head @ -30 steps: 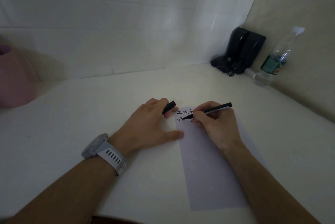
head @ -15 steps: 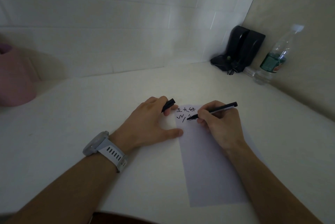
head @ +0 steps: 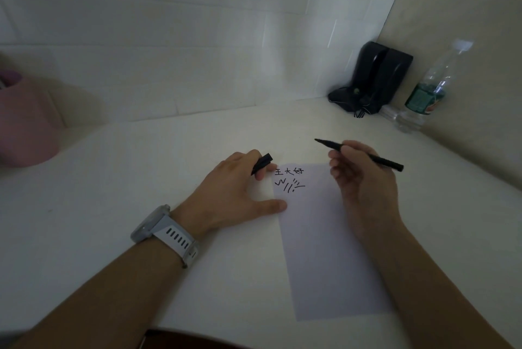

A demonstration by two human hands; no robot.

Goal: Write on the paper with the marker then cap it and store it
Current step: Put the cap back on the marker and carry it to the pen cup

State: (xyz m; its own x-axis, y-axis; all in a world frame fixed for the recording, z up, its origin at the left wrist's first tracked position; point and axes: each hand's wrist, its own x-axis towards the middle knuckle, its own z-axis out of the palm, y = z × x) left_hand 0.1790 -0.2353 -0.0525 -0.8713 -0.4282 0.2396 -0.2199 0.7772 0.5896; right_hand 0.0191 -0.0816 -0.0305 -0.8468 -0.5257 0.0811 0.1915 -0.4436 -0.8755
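A white sheet of paper (head: pixel 324 249) lies on the white table, with black characters and several short strokes written near its top edge. My right hand (head: pixel 361 179) holds the uncapped black marker (head: pixel 387 162) lifted off the paper, its tip pointing up and to the left. My left hand (head: pixel 240 187) rests on the table at the paper's left edge, thumb touching the sheet, and pinches the black cap (head: pixel 261 166) between its fingers. A grey watch sits on my left wrist.
A pink container (head: pixel 25 122) stands at the far left against the wall. In the back right corner are a black device (head: pixel 378 77) with cords and a clear plastic water bottle (head: pixel 426 91) with a green label. The table (head: pixel 113 193) meets walls behind and right.
My right hand lifted the marker off the paper and swung its tip up and away to the upper left. More strokes appeared on the paper. My left hand stayed in place with the cap.
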